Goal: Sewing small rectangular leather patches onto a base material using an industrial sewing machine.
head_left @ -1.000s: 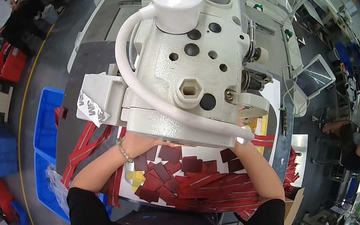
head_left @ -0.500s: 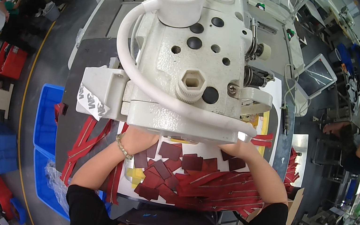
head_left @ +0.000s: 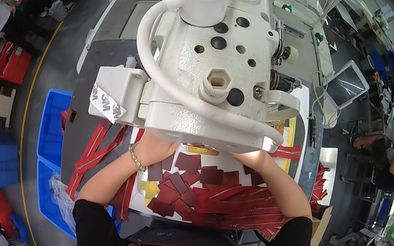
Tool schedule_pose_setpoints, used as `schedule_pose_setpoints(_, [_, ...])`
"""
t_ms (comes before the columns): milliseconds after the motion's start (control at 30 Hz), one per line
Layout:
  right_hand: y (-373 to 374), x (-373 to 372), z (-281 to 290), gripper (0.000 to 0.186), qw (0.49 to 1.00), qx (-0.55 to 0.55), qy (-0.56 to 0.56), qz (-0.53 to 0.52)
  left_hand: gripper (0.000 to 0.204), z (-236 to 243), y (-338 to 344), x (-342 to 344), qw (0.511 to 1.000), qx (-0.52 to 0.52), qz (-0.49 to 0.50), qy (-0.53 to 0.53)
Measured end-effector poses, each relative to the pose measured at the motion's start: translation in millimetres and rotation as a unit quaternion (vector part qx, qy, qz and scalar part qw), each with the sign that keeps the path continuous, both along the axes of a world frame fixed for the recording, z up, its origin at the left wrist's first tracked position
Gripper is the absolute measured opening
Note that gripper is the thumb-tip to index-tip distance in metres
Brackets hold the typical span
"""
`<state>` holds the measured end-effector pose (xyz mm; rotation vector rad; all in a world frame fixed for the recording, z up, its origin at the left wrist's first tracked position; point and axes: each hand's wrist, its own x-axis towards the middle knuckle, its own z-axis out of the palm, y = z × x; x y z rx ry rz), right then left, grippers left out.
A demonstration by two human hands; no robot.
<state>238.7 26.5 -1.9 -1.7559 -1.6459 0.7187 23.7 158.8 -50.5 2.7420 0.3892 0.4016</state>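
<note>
A large white sewing machine (head_left: pixel 182 58) fills the middle of the view. My left hand (head_left: pixel 157 149), a beaded bracelet at its wrist, reaches under the front of the machine head. From the other side my right hand (head_left: pixel 251 160) reaches under it too. The machine hides the fingers of both hands, so what they hold cannot be seen. Between them a yellow-edged piece (head_left: pixel 203 150) shows below the head. Dark red fabric patches (head_left: pixel 173 187) lie scattered nearer me. A heap of red zippers (head_left: pixel 245 210) spreads beside my right forearm.
More red zippers (head_left: pixel 92 155) hang over the table's left side. Blue bins (head_left: pixel 49 150) stand on the floor to the left, one with clear plastic. A tablet-like screen (head_left: pixel 348 85) sits at the back right. Other people are at both sides, away from my table.
My view has shifted slightly, so the machine head appears a little higher and further right. More of the yellow-edged piece shows below it. Both hands stay under the head.
</note>
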Motion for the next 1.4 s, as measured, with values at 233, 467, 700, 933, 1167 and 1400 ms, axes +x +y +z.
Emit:
schedule_pose_setpoints(233, [0, -4, -30, 0.034, 0.991, -0.030, 0.131, 0.012, 0.027, 10, 1, 4, 0.999, 0.000, -0.001, -0.037])
schedule_pose_setpoints(467, [-44, 12, -21, 0.030, 0.996, -0.066, 0.047, 0.032, 0.020, 13, -6, 10, 0.998, 0.035, -0.045, -0.001])
schedule_pose_setpoints(700, [-61, -21, 29, 0.015, 0.897, 0.156, -0.412, 0.041, 0.018, 19, -8, 11, 0.985, 0.126, -0.070, -0.094])
schedule_pose_setpoints(933, [-61, -38, 49, 0.010, 0.969, 0.187, -0.123, 0.104, 0.007, 32, -10, 4, 0.977, 0.123, -0.112, -0.132])
schedule_pose_setpoints(1167, [-40, -41, 16, 0.024, 0.895, -0.179, 0.408, -0.033, 0.024, 63, -2, -1, 0.965, -0.240, -0.106, -0.022])
schedule_pose_setpoints(1400, [-24, -66, 9, 0.018, 0.869, -0.169, 0.464, -0.042, 0.025, 69, -1, 0, 0.922, -0.363, -0.114, 0.073])
